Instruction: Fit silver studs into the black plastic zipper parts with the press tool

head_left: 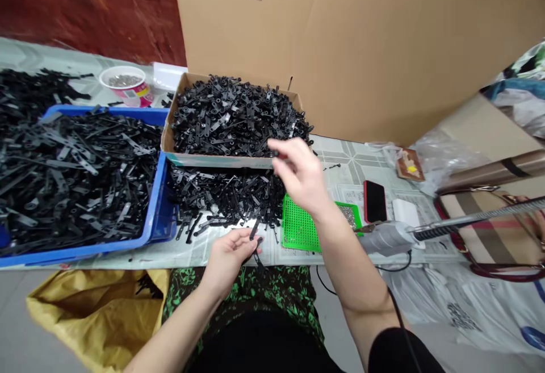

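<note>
My left hand (233,248) is near the table's front edge and pinches a small black plastic strip (255,235) between its fingers. My right hand (300,175) is raised and blurred above the loose pile of black parts (225,191), at the front edge of the cardboard box of black parts (238,114). Its fingers are curled close to small dark pieces; I cannot tell whether it grips one. A green perforated tray (300,228) lies just below and right of that hand.
A blue bin (159,214) full of longer black strips stands at the left. A red phone (374,201), a white block (405,212) and a metal tool on a flexible arm (430,231) are at the right. A yellow bag (93,310) hangs below the table. A large carton (361,43) stands behind.
</note>
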`<state>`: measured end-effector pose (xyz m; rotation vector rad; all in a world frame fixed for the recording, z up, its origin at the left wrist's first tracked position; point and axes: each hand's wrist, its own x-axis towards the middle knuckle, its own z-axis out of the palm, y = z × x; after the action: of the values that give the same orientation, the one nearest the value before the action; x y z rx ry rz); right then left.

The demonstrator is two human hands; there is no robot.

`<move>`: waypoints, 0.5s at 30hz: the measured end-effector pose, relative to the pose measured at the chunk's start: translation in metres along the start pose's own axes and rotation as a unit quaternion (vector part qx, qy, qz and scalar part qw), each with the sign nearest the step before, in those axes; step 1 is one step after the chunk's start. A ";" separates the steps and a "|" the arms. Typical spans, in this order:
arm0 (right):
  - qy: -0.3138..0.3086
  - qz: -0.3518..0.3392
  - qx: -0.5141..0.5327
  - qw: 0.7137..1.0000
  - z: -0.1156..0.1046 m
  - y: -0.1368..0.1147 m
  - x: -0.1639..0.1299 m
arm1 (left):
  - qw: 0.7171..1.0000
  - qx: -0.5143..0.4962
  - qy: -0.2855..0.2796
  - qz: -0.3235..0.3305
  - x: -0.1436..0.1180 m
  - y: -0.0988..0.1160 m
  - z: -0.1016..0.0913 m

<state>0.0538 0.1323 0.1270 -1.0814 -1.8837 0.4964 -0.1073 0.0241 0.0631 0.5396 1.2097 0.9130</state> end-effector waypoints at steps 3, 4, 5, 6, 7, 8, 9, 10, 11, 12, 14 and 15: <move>-0.134 0.114 0.157 0.972 0.008 -0.010 -0.053 | 1.000 -0.021 0.002 0.003 0.001 0.000 0.000; -0.155 0.152 0.173 0.961 0.011 -0.011 -0.067 | 1.000 -0.023 -0.002 0.007 0.001 0.000 0.001; -0.166 0.185 0.180 0.952 0.014 -0.011 -0.077 | 1.000 -0.021 -0.006 0.010 0.001 -0.001 0.001; -0.164 0.213 0.182 0.946 0.016 -0.010 -0.085 | 1.000 -0.018 -0.009 0.012 0.000 -0.001 0.002; -0.159 0.236 0.183 0.941 0.018 -0.009 -0.089 | 1.000 -0.012 -0.011 0.014 0.000 -0.002 0.003; -0.155 0.253 0.189 0.936 0.019 -0.008 -0.090 | 1.000 -0.005 -0.013 0.016 0.000 -0.003 0.004; -0.153 0.265 0.196 0.932 0.020 -0.007 -0.090 | 1.000 0.003 -0.014 0.019 -0.001 -0.004 0.004; -0.155 0.271 0.203 0.928 0.019 -0.006 -0.090 | 1.000 0.010 -0.015 0.023 -0.001 -0.005 0.005; -0.158 0.273 0.208 0.926 0.019 -0.006 -0.089 | 0.999 0.017 -0.013 0.027 -0.001 -0.006 0.005; -0.161 0.271 0.211 0.925 0.018 -0.006 -0.088 | 0.999 0.022 -0.011 0.031 -0.001 -0.007 0.005; -0.161 0.262 0.208 0.928 0.017 -0.006 -0.088 | 0.999 0.029 -0.006 0.035 -0.002 -0.008 0.004; -0.158 0.256 0.203 0.932 0.017 -0.007 -0.089 | 0.999 0.031 -0.006 0.037 -0.002 -0.008 0.004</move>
<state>0.0565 0.0556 0.0782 -1.2536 -1.6352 1.3657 -0.1016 0.0184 0.0591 0.6422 1.2180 0.9355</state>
